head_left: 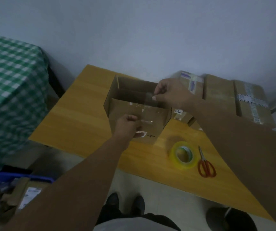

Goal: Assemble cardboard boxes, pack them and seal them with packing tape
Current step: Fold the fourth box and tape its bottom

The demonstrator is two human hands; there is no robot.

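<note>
Beside the tape roll, scissors on the table, sealed boxes at right, basket of parcels down left, and mid-table at the open cardboard box: pinching a clear tape strip, left hand fingers clamped on its near end, right hand fingers on the far.

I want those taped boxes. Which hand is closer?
Right. The right hand sits beside the taped boxes; the left hand is farther, at the front of the open box.
</note>
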